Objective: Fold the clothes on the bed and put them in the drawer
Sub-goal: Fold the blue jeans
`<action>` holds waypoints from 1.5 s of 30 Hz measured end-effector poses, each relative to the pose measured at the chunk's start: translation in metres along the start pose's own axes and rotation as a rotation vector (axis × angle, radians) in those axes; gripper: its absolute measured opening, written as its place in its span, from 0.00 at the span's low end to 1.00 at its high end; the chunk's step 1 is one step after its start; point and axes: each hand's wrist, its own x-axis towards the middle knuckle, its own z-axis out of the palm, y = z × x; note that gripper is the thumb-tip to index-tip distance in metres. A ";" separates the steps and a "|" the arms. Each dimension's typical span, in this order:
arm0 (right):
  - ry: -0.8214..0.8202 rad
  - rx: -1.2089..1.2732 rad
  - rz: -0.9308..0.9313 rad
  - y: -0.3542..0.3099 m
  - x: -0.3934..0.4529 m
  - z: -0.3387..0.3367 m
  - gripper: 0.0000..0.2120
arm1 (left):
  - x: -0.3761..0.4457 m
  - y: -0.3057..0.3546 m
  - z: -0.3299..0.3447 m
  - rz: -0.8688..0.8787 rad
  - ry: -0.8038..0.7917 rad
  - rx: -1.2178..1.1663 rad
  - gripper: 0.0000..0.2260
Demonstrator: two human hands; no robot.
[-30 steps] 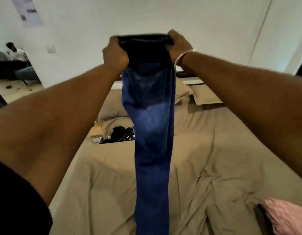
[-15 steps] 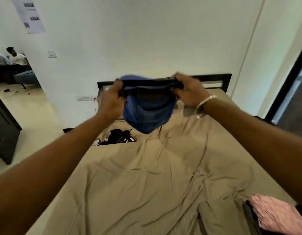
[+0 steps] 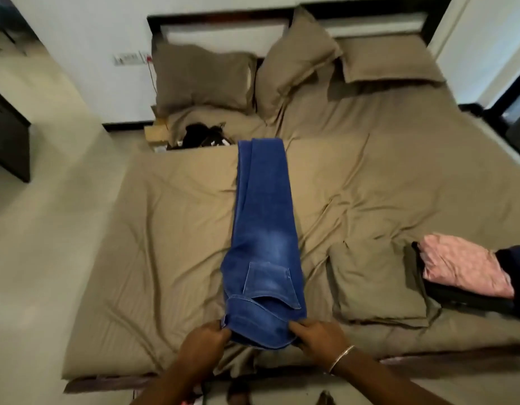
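Note:
A pair of blue jeans lies flat along the middle of the bed, folded lengthwise with one leg over the other, waistband toward me and hems toward the pillows. My left hand grips the left corner of the waistband. My right hand, with a metal bangle at the wrist, pinches the right corner. Both hands sit at the near edge of the bed.
A folded pink garment lies on dark clothes at the bed's right edge. Several tan pillows line the headboard. A black item sits at the far left of the bed. A dark cabinet stands on the left.
The jeans hung from my raised hands, then swung forward. Now they are laid out flat on the bed, and my hands have come down to the near edge, still holding the waistband.

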 end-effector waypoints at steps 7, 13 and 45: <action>-0.151 -0.006 -0.002 0.031 -0.010 0.128 0.15 | -0.037 0.019 0.114 -0.070 -0.306 0.072 0.06; -0.274 -0.010 0.063 0.039 -0.010 0.166 0.20 | -0.040 0.033 0.156 -0.223 -0.874 0.135 0.25; 0.339 -0.001 0.410 0.116 0.259 0.100 0.32 | 0.263 -0.067 0.105 -0.449 0.266 -0.093 0.31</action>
